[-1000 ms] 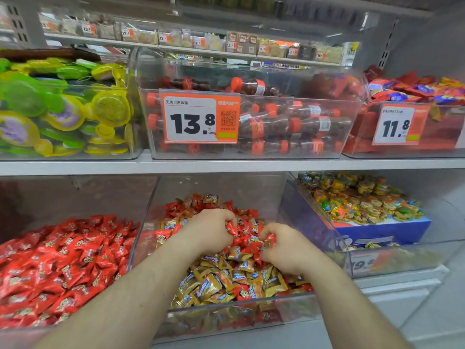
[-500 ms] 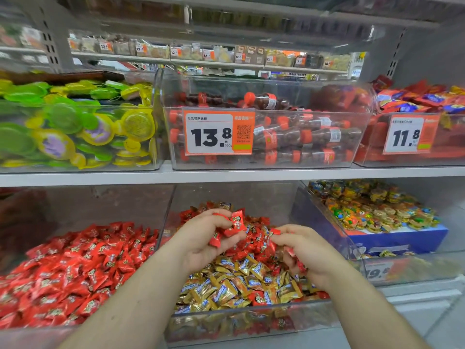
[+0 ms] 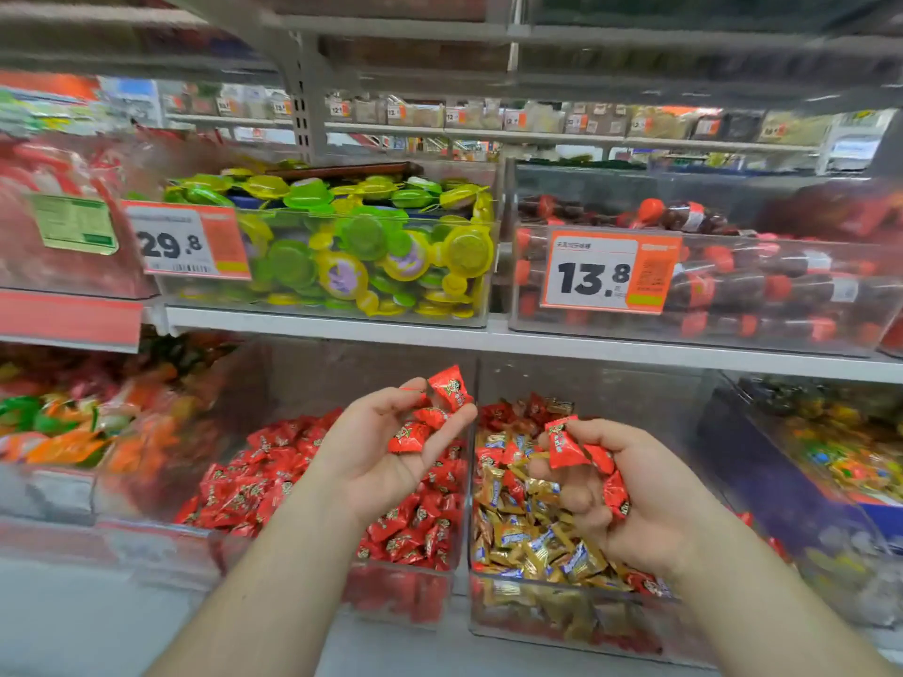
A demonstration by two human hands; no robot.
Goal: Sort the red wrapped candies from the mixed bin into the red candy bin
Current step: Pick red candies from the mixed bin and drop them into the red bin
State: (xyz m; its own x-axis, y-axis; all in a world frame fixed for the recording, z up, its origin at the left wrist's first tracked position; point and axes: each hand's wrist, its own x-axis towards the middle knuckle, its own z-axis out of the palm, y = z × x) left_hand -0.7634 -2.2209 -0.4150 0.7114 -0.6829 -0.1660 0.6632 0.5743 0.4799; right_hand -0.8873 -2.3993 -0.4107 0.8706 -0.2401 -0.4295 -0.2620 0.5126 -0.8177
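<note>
Red wrapped candies [image 3: 409, 436] lie in both palms above the red candy bin [image 3: 312, 486] and mixed bin [image 3: 537, 525].

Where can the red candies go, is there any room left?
The red bin has bare room at its back, between the pile and the rear wall. The mixed bin is crowded with gold candies. The left hand hangs over the red bin.

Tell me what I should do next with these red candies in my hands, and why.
Probably tip the left hand and drop its red candies now: that hand sits above the red candy bin. The right hand, holding more red candies, is above the mixed bin and should cross left afterwards.
</note>
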